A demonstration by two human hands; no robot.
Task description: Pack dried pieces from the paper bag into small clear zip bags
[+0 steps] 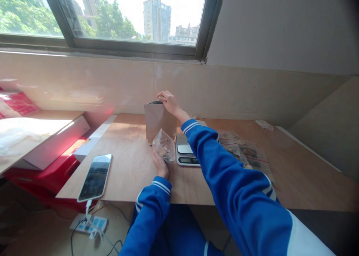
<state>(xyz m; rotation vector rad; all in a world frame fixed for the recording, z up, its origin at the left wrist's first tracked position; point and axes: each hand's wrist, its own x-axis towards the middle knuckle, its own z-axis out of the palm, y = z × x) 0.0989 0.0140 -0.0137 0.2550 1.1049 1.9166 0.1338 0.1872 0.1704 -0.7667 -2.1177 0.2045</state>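
Clear plastic pouch [164, 146], crinkled and glossy, stands near the middle of the wooden counter [126, 162], pinched from below by the left hand [161, 167]. At its 12 o'clock rises a stiff brown kraft paper bag [157, 123]. The right hand [169, 102] bends its fingers over the bag's rim, grip unclear. A flat digital scale [185, 151] sits at 3 o'clock, a smartphone [95, 177] at 8 o'clock.

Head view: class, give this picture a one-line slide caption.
Left hand holds a clear plastic bag beside a digital scale; right hand touches the top of an upright brown paper bag.
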